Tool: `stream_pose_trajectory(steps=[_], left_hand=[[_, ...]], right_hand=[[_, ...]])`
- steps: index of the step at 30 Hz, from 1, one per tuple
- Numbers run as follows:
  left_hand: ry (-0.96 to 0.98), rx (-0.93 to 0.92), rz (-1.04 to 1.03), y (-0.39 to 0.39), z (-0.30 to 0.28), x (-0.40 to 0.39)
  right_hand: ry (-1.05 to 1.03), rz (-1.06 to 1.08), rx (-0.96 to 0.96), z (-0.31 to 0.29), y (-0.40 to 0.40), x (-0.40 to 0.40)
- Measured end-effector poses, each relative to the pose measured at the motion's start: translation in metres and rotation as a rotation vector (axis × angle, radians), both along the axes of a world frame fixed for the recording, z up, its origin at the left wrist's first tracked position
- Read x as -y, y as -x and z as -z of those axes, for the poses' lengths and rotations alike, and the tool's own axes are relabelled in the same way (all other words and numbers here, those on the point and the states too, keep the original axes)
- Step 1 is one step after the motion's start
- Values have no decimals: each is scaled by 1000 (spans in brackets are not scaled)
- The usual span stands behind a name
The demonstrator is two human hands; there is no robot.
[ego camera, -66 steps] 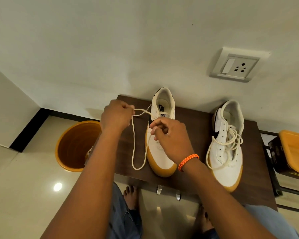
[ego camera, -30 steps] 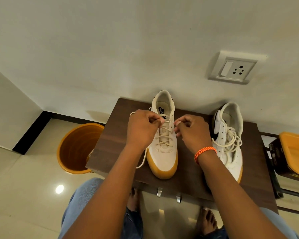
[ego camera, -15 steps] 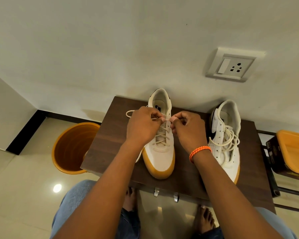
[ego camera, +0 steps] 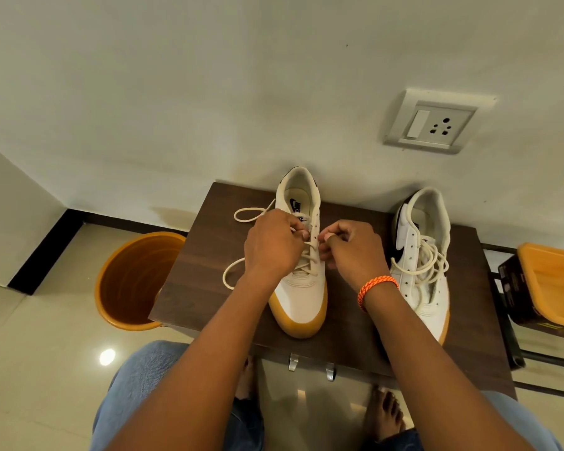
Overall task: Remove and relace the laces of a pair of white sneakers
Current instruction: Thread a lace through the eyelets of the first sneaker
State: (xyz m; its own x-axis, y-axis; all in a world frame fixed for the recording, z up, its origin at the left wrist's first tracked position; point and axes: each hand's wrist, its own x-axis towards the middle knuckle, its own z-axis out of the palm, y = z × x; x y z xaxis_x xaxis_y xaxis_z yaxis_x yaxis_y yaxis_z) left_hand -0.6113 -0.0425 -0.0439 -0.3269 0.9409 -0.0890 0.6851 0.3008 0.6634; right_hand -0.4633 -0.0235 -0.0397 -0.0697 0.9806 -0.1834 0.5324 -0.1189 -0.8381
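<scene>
On the dark table (ego camera: 189,288), my left hand (ego camera: 271,245) and right hand (ego camera: 355,249) pinch the lace (ego camera: 246,212) at the near sneaker's (ego camera: 302,288) upper eyelets, lower rows crossed; the other sneaker (ego camera: 427,288) waits, its lace loose.

"NIKE" + swoosh on sneaker (ego camera: 302,255) tongue/insole.

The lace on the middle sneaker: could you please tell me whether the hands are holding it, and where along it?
The left hand pinches the lace near the upper eyelets. The right hand is curled there too; its hold is hidden.
</scene>
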Motion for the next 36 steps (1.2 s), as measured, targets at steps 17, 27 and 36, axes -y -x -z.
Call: stream_pose_trajectory(steps=[17, 27, 36], left_hand=[[115, 149, 192, 10, 1, -3], [116, 142, 238, 12, -5, 0], [65, 116, 252, 11, 0, -1]], right_hand=[[-229, 10, 121, 7, 6, 9], [-583, 311, -137, -16, -4, -1], [-133, 50, -24, 12, 4, 6]])
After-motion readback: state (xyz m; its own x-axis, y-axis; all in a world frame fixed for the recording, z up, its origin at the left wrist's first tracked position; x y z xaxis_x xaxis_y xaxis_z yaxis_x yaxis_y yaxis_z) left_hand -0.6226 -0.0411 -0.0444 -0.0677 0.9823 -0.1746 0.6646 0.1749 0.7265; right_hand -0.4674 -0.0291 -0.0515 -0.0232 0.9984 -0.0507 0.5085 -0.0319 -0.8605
